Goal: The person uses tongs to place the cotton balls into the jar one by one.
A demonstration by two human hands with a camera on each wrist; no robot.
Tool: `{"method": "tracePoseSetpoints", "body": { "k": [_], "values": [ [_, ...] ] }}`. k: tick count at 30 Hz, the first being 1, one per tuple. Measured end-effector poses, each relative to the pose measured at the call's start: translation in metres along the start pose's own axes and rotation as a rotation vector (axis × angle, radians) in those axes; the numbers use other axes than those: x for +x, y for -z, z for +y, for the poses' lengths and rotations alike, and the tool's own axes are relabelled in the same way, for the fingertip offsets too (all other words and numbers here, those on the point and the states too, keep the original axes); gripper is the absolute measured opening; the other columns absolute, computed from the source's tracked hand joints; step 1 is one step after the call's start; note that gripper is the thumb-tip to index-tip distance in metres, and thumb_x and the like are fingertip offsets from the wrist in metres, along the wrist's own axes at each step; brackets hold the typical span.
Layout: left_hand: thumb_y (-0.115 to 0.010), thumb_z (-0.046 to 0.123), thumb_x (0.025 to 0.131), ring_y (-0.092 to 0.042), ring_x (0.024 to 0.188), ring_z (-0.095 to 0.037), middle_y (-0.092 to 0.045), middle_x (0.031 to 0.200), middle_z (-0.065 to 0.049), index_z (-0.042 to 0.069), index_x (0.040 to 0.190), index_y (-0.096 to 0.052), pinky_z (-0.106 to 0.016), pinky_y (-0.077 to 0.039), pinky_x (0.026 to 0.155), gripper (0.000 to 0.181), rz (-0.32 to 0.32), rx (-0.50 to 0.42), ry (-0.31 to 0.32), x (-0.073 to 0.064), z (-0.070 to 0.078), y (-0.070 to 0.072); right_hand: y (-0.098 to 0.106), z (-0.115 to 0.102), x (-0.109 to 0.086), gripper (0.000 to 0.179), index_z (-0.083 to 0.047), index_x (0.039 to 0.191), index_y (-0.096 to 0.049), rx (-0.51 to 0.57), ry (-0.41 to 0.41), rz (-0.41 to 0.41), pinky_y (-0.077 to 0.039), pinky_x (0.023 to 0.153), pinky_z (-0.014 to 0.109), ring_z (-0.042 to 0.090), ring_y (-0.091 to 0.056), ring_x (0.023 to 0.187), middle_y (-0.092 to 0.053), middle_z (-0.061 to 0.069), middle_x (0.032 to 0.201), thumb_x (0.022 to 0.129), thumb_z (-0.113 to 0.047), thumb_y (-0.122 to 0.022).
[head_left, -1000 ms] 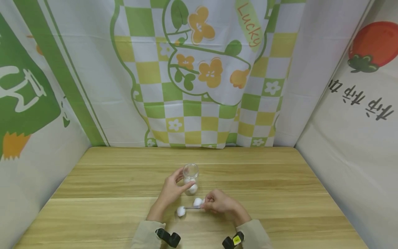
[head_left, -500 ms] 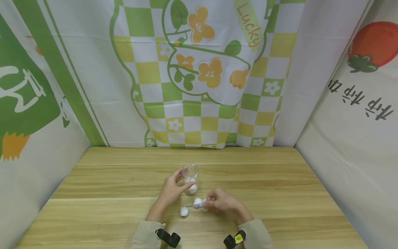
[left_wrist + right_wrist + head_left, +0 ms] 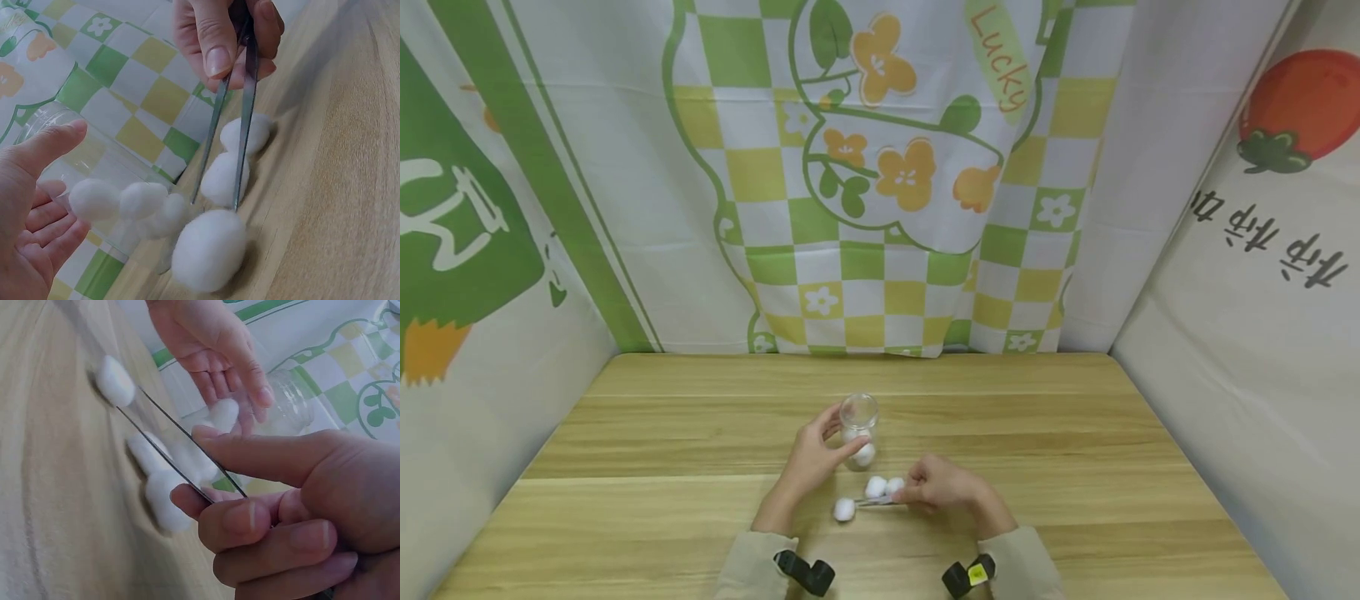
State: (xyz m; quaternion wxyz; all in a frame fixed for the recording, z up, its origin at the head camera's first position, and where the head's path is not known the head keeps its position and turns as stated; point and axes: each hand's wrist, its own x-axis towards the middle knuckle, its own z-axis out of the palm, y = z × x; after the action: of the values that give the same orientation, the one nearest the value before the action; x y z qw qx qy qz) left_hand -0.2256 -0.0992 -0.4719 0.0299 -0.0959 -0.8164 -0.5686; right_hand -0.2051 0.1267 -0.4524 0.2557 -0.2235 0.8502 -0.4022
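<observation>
My left hand point(image 3: 812, 454) holds a clear jar point(image 3: 859, 410) upright on the table, thumb on the near side and fingers behind. Several cotton balls lie inside, visible through its wall in the left wrist view. My right hand point(image 3: 942, 486) pinches metal tweezers point(image 3: 247, 119) between thumb and fingers. Their tips stand apart and point at a single cotton ball point(image 3: 210, 253) on the table; whether they touch it I cannot tell. Two more cotton balls, one left point(image 3: 876, 486) and one right point(image 3: 895, 486), lie side by side just beyond the tweezers, near the jar's base.
A wooden table point(image 3: 1037, 433) carries everything. Behind it hangs a green and yellow checked curtain point(image 3: 906, 296); printed cloth walls stand on the left point(image 3: 497, 450) and right point(image 3: 1232, 400). Both wrists wear black camera mounts.
The single cotton ball has shifted slightly right. My right hand has drawn a little to the right, and the tweezer tips now show apart. The left hand and jar stay put.
</observation>
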Motion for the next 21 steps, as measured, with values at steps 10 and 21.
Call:
{"method": "tracePoseSetpoints", "body": {
  "k": [10,21],
  "values": [
    [-0.078,0.022,0.081,-0.054,0.129,-0.036,-0.054,0.140,-0.019,0.003,0.141,-0.045,-0.045,-0.047,0.112,0.070,-0.001,-0.021,0.019,0.000,0.000,0.000,-0.009,0.001,0.005,0.040,0.010,0.069,-0.058,0.018,-0.058,0.010,-0.029,0.043,0.015,0.005,-0.037,0.043,-0.044,-0.007,0.044,0.090,-0.024,-0.067],
    [-0.077,0.023,0.081,-0.055,0.128,-0.037,-0.055,0.139,-0.020,0.004,0.141,-0.046,-0.045,-0.047,0.111,0.070,0.003,-0.007,0.018,0.000,0.001,0.001,-0.017,0.002,0.011,0.036,0.008,0.067,-0.057,0.010,-0.010,0.023,-0.026,0.042,0.013,0.003,-0.034,0.042,-0.041,-0.010,0.044,0.089,-0.018,-0.068]
  ]
}}
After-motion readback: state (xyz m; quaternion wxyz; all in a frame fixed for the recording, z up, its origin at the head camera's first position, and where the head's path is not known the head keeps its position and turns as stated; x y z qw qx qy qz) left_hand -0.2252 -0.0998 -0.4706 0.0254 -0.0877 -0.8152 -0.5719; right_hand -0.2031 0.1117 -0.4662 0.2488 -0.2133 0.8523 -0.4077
